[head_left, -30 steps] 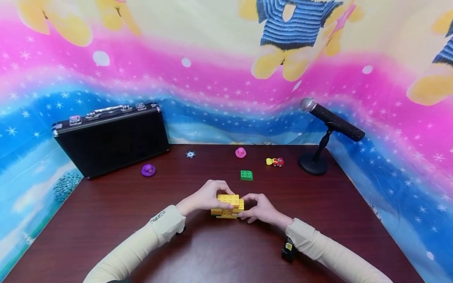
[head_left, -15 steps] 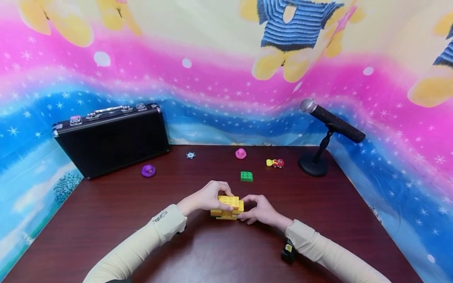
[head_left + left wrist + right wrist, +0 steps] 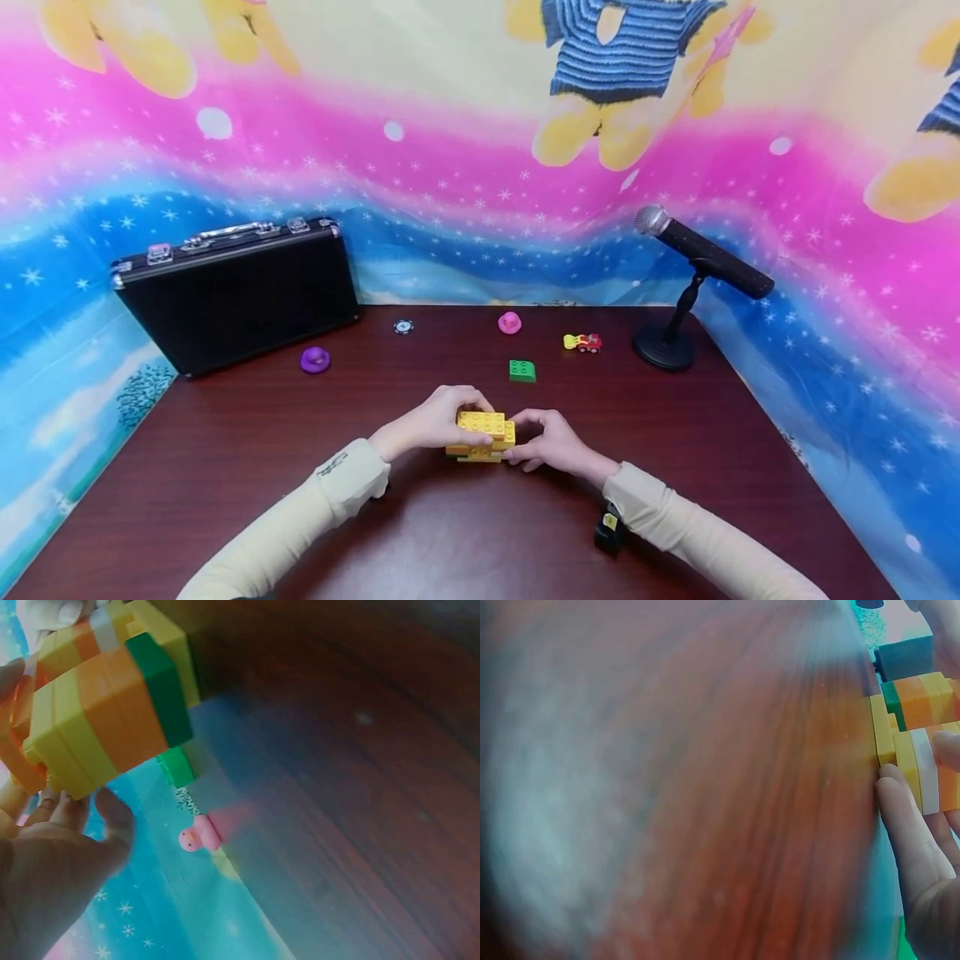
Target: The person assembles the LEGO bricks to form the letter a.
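At the middle of the table stands a built structure of studded toy building bricks (image 3: pixel 480 427), mostly yellow on top. The left wrist view shows its yellow, orange, white and green bricks (image 3: pixel 124 705) in layers. My left hand (image 3: pixel 442 418) grips it from the left, thumb on the near side and fingers behind. From the right, my right hand (image 3: pixel 551 442) holds its right end between thumb and fingers. In the right wrist view, a fingertip of my right hand (image 3: pixel 926 862) touches the structure's yellow base, close to the white brick. The left hand hides part of the left end.
A loose green brick (image 3: pixel 522 371) lies behind the structure. Farther back are a pink rubber duck (image 3: pixel 510 323), a toy car (image 3: pixel 582 342), a poker chip (image 3: pixel 403 327) and a purple duck (image 3: pixel 315 360). A black case (image 3: pixel 240 304) stands left, a microphone on a stand (image 3: pixel 708 258) right.
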A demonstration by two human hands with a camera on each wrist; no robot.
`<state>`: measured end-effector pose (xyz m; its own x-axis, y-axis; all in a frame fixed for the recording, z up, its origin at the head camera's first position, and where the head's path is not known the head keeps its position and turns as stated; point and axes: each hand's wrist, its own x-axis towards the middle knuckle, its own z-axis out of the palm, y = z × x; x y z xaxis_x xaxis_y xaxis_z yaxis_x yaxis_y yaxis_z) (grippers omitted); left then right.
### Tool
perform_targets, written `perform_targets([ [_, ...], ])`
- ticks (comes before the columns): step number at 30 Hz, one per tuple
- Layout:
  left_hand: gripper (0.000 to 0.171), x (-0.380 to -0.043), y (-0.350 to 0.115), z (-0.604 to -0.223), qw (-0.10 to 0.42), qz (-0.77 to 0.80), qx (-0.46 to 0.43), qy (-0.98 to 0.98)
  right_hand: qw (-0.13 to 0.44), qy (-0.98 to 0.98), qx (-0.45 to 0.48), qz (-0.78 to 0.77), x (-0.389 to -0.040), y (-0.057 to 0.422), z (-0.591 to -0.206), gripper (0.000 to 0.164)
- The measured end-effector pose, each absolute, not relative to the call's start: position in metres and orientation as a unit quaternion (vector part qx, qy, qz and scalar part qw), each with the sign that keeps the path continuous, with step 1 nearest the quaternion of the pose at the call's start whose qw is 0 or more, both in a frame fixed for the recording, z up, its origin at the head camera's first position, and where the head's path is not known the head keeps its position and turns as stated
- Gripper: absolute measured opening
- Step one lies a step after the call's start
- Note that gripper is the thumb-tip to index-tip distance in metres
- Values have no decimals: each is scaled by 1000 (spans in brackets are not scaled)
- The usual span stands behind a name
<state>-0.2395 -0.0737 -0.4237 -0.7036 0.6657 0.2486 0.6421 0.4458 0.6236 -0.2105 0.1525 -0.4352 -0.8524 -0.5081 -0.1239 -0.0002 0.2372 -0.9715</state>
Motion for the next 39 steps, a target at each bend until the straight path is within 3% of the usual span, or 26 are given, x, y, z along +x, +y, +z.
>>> perform_targets([
  [7,46,-234,-90,-428,-29,308,398,864,207,755,-168,-599,-211,149,-436,38],
  [11,44,-229,-98,-429,-48,284,392,874,207,755,-165,-600,-210,148,-436,39],
  [22,42,-234,-105,-430,-21,341,396,852,215,756,-170,-594,-211,147,-432,38],
  [28,45,-237,-104,-426,-57,312,404,858,225,740,-155,-614,-223,150,-446,39],
  [39,89,-237,-92,-432,-134,129,389,902,263,706,-70,-654,-239,143,-461,58],
])
